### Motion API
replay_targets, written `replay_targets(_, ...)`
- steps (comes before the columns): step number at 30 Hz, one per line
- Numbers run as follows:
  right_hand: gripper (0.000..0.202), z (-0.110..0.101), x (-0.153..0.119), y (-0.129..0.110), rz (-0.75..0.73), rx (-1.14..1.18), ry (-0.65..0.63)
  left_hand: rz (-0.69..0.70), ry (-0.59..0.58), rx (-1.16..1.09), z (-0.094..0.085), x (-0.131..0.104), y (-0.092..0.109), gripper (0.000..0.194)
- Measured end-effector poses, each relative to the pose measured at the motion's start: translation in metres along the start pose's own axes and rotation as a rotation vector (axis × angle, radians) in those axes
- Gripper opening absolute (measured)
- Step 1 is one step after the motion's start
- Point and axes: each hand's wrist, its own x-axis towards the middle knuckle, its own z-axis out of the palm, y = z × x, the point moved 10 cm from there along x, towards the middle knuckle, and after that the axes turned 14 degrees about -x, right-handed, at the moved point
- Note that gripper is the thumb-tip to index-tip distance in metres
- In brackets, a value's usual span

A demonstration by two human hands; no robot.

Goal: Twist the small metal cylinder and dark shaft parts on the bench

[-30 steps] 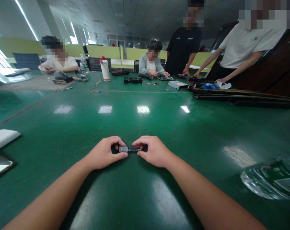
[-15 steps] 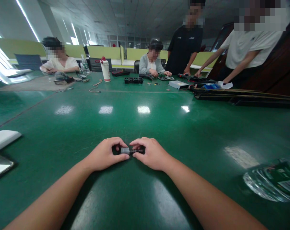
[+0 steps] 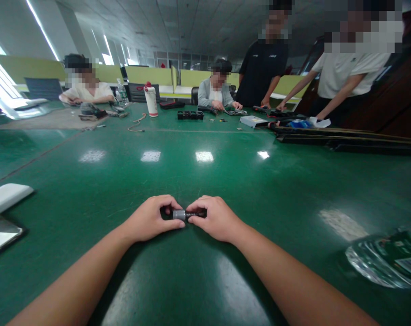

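Both my hands meet just above the green tabletop point(image 3: 205, 176), near the middle of the view. Between the thumb and fingers of my left hand point(image 3: 149, 219) is a short grey metal cylinder point(image 3: 179, 214). My right hand point(image 3: 217, 219) pinches a thin dark ribbed rod point(image 3: 195, 214) that extends from the cylinder's right end. Rod and cylinder lie in one line, level and sideways. Fingers hide both outer ends, and I cannot tell whether the two parts are joined.
At right lies a clear water bottle point(image 3: 389, 260). A white object point(image 3: 10, 197) and a tablet-like thing point(image 3: 3, 233) are at left. Across the table are a white cup point(image 3: 150, 102), a black part point(image 3: 190, 115), long dark strips point(image 3: 348, 138) and several people.
The grip is nearly the same. My right fingertips sit slightly closer to the cylinder, and the view has shifted a little.
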Motion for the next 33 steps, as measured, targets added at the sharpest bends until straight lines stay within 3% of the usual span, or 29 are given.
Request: replay_targets(33,0.016,-0.0040,-0.0029,-0.0060,-0.061,-0.026,0.020,-0.030,0.003,-0.027,-0.0002,-0.0013,0.0015,0.024)
